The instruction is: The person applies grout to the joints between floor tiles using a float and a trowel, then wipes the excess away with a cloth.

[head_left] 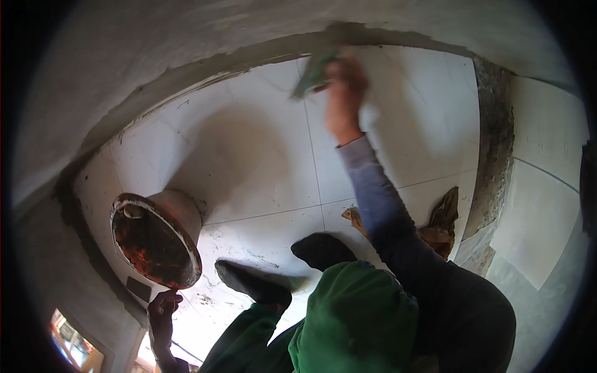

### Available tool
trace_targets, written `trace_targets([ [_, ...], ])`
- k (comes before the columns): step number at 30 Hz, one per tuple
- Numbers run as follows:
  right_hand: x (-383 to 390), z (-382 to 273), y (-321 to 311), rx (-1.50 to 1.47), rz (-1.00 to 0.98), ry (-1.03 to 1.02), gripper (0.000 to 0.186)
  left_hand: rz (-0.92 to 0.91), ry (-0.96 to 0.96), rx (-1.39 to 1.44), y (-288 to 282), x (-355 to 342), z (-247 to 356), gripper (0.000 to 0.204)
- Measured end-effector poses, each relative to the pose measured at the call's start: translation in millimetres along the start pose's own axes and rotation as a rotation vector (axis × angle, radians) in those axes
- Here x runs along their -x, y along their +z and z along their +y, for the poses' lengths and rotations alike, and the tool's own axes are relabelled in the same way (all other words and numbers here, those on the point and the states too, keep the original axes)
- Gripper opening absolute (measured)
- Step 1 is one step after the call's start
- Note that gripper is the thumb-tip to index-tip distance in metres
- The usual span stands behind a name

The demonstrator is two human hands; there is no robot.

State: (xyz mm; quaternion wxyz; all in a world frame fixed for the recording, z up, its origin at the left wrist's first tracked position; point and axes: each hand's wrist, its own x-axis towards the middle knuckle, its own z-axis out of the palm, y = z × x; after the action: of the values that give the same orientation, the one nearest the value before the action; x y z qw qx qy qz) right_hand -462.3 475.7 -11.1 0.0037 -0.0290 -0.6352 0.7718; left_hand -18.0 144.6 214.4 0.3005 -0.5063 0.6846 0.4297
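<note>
My right arm, in a dark sleeve, reaches out to the far edge of the tiled floor. In my right hand [347,78] is a flat green tool [314,73]; motion blurs it, so its exact kind does not show. It is close to the wet grey mortar strip [354,34] along the foot of the wall. To the left is a bucket [180,214] with a dark, reddish-stained inside and a crusted rim. My left hand [164,308], fingers curled, is closed at the near edge of that rim. What lies deep in the bucket is too dark to tell.
Large white tiles [261,149] cover the floor around my dark-covered feet [320,248]. Crumpled brown paper or cloth [443,221] lies by my right arm. A rough unfinished strip [491,137] runs along the right, with pale tiles [541,211] beyond. The grey wall [186,43] curves across the back.
</note>
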Motion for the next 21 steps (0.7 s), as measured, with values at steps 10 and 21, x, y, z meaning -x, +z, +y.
trace_targets([
  [10,-4.4,26.2,-24.4,-0.213,0.235,0.153,0.045,-0.028,-0.252,-0.086,-9.3,20.5,-26.4,0.040],
  [21,30.2,64.9,94.1,-0.227,0.056,0.128,0.042,0.021,-0.237,0.078,-4.2,43.5,-85.6,0.059],
])
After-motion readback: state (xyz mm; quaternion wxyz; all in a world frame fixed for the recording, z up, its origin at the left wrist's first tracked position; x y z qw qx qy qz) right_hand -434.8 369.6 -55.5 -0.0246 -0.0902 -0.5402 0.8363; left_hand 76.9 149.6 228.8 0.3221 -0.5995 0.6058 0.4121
